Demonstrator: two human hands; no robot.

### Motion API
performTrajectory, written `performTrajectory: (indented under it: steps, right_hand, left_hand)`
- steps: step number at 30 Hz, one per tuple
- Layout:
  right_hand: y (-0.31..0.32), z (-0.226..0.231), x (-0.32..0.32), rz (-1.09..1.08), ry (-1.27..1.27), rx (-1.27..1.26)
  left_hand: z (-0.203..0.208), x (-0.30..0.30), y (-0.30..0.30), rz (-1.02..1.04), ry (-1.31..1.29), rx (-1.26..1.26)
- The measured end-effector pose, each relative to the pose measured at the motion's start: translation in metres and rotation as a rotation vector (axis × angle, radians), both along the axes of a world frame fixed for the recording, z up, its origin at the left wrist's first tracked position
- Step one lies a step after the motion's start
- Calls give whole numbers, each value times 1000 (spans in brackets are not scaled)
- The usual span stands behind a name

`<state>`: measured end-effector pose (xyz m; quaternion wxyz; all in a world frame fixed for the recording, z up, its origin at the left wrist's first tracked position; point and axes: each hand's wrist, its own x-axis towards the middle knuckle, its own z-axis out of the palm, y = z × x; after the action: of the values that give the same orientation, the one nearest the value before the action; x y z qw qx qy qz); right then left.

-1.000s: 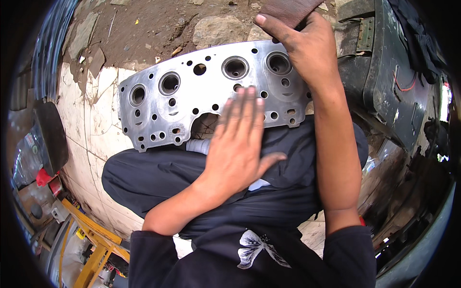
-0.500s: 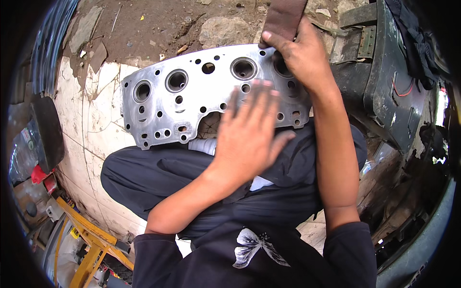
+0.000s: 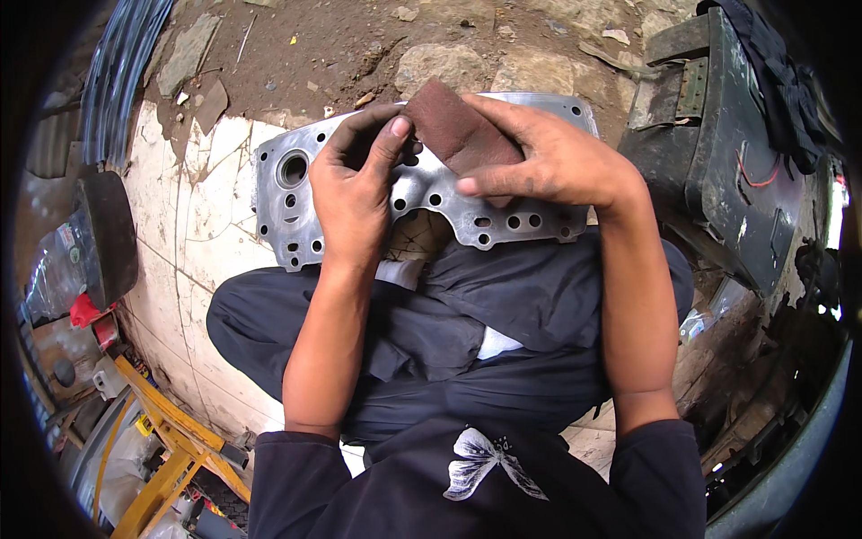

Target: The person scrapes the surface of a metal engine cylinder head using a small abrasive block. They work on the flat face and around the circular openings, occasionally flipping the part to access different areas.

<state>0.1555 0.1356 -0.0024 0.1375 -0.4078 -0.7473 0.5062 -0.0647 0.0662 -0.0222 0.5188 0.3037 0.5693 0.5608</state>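
A silver metal cylinder head (image 3: 465, 205), pierced with round ports and bolt holes, lies flat before my folded legs, over the pale tiles. Above it, my right hand (image 3: 566, 162) grips a brown piece of sandpaper (image 3: 456, 135) between thumb and fingers. My left hand (image 3: 352, 184) is closed at the sandpaper's left edge, thumb against curled fingers, pinching its corner. Both hands cover the middle of the cylinder head, hiding several of its ports. One round port shows to the left of my left hand.
Beyond the cylinder head are bare soil and flat stones (image 3: 444, 70). A dark, worn metal box (image 3: 741, 171) with black straps stands on the right. A yellow metal frame (image 3: 171, 449) is at lower left, below a dark padded object (image 3: 108, 238). Cracked pale tiles (image 3: 189, 296) cover the floor.
My left hand has left the metal surface and come up to the sandpaper. My right hand has brought the sandpaper from the far right edge toward the middle. The view has shifted slightly.
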Motion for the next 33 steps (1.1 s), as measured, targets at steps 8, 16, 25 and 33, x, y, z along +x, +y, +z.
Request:
performTrajectory:
  steps: [8, 16, 25, 33]
  right_hand:
    - [14, 12, -13, -153, 55, -52]
    - [12, 4, -11, -175, 142, 13]
    - [14, 6, -5, -147, -61, 201]
    - [2, -1, 7, 118, -132, 154]
  left_hand:
    - [-4, 6, 0, -149, -56, -27]
    - [-7, 10, 2, -119, -152, 27]
    - [-6, 10, 3, -196, 206, 58]
    - [-11, 6, 7, -188, 301, 23]
